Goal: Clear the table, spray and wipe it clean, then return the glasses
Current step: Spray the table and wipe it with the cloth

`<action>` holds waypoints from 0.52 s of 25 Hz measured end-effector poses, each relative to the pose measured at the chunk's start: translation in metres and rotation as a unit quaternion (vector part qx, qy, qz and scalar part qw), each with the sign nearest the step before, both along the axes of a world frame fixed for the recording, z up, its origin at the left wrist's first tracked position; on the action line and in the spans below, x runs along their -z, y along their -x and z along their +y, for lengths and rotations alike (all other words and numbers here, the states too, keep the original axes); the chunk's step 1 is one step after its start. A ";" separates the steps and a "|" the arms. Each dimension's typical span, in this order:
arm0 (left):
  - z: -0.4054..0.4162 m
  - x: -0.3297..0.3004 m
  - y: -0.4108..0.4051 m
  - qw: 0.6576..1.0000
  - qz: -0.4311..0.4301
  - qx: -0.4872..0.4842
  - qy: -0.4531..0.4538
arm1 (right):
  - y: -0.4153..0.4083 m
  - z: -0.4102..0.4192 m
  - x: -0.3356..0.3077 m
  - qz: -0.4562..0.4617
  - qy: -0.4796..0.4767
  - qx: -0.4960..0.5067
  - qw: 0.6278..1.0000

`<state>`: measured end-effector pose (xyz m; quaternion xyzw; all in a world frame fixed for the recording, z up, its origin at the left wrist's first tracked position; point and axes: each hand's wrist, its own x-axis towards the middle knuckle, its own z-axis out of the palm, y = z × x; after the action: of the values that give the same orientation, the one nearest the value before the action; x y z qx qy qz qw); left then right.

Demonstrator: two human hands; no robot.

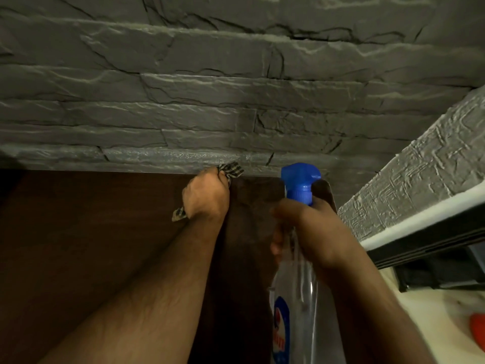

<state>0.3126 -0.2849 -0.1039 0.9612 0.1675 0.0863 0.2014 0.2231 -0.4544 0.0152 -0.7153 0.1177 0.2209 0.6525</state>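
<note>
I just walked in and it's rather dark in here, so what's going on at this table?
A person is cleaning the dark wooden table. Their left hand presses a bunched checked cloth onto the far edge, by the grey stone wall. Their right hand holds a clear spray bottle with a blue nozzle upright beside it. No glasses are in view.

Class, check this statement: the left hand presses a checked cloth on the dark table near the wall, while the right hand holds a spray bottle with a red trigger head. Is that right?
Not quite. The head view shows the spray bottle in the right hand has a blue trigger head, not red. The rest stands: the left hand presses the checked cloth on the dark table near the wall.
</note>
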 end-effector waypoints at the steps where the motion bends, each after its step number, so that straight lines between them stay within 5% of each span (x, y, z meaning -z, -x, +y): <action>1: -0.001 0.000 0.000 1.000 -0.005 -0.002 0.001 | 0.001 -0.002 0.000 -0.003 -0.004 0.008 1.000; 7: -0.003 -0.001 0.003 1.000 0.007 0.011 -0.019 | 0.023 -0.003 0.012 0.028 -0.024 -0.010 0.999; 13: -0.007 0.005 0.043 0.960 0.009 0.265 -0.093 | 0.045 -0.003 0.015 0.054 -0.078 -0.033 0.995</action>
<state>0.2701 -0.2921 -0.1093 0.9863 -0.1008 0.0367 0.1255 0.1779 -0.4571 0.0000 -0.6523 0.1119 0.2891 0.6916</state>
